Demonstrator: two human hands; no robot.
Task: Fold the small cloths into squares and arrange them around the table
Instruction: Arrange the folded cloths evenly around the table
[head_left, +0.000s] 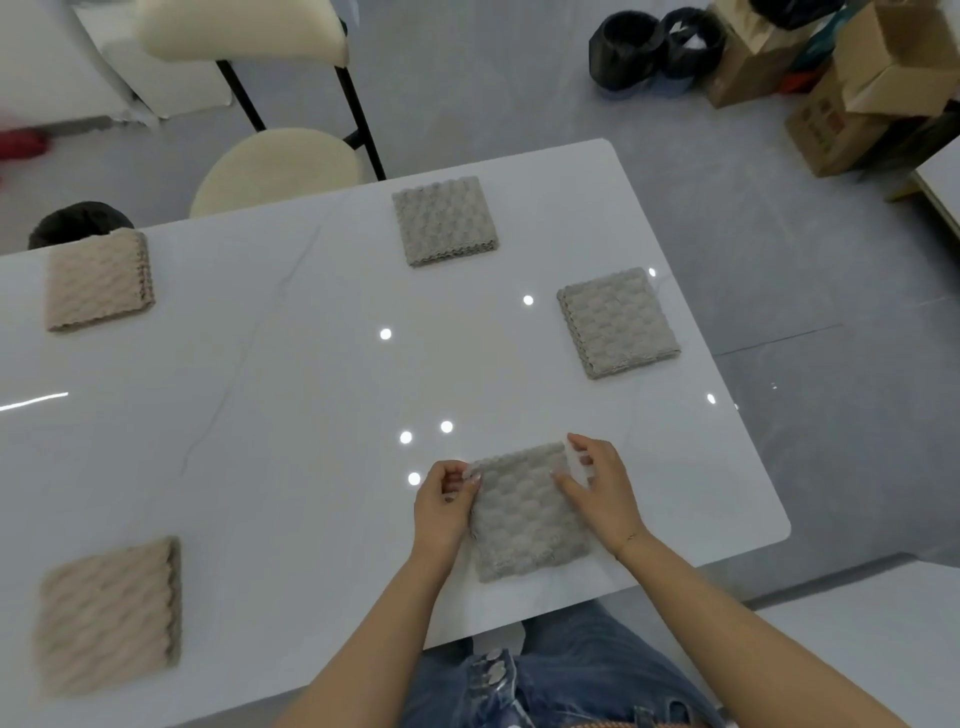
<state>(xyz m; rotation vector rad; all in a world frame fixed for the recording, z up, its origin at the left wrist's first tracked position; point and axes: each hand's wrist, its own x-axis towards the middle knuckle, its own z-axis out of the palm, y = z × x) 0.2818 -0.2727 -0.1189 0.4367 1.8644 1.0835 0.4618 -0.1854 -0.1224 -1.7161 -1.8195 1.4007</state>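
Observation:
A grey textured cloth (524, 519), folded to a square, lies near the front edge of the white table (291, 415). My left hand (441, 504) pinches its far left corner with curled fingers. My right hand (597, 488) holds its far right corner, thumb lying on top of the cloth. Two other grey folded squares rest on the table, one at the far edge (444, 221) and one at the right edge (618, 322). Two beige folded squares lie on the left side, one far (98, 280) and one near (109, 613).
A cream chair (275, 166) stands behind the table's far edge. Cardboard boxes (852, 88) and black bins (654, 52) sit on the floor at the back right. Another black bin (78, 223) stands beyond the table's far left.

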